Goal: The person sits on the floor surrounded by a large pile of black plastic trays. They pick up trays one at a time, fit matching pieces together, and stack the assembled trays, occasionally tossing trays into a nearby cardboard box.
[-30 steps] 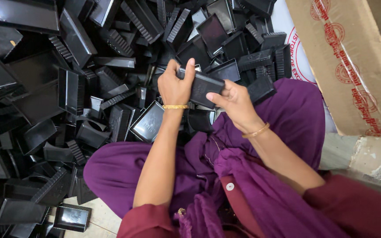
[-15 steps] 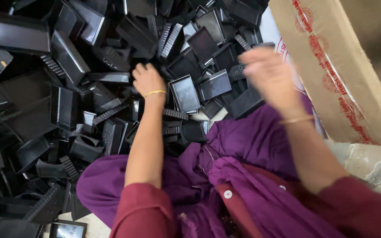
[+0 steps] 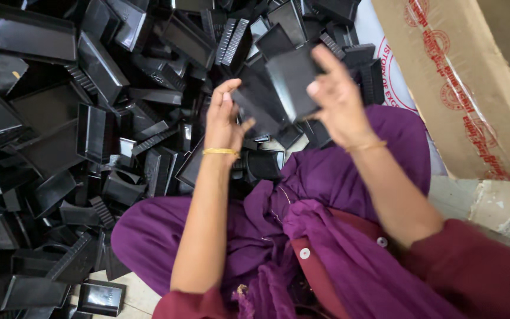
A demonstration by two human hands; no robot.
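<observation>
Two black plastic tray parts are gripped between the left hand and right hand, raised above the lap so they clear the pile of black parts left of them.

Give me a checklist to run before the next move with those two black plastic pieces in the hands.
1. Right hand has a firm hold on the black tray-like piece: ok, fingers wrap its edge.
2. Left hand holds the second black piece: ok, thumb and fingers are on it.
3. The two pieces are lined up with each other: cannot tell, they overlap and motion blur hides the edges.
4. Both pieces are lifted free of the pile of black parts: ok, they sit above it.
5. The cardboard box is within easy reach at the right: ok, it stands right beside the right forearm.
6. Pieces free of cracks or flaws: cannot tell.
</observation>
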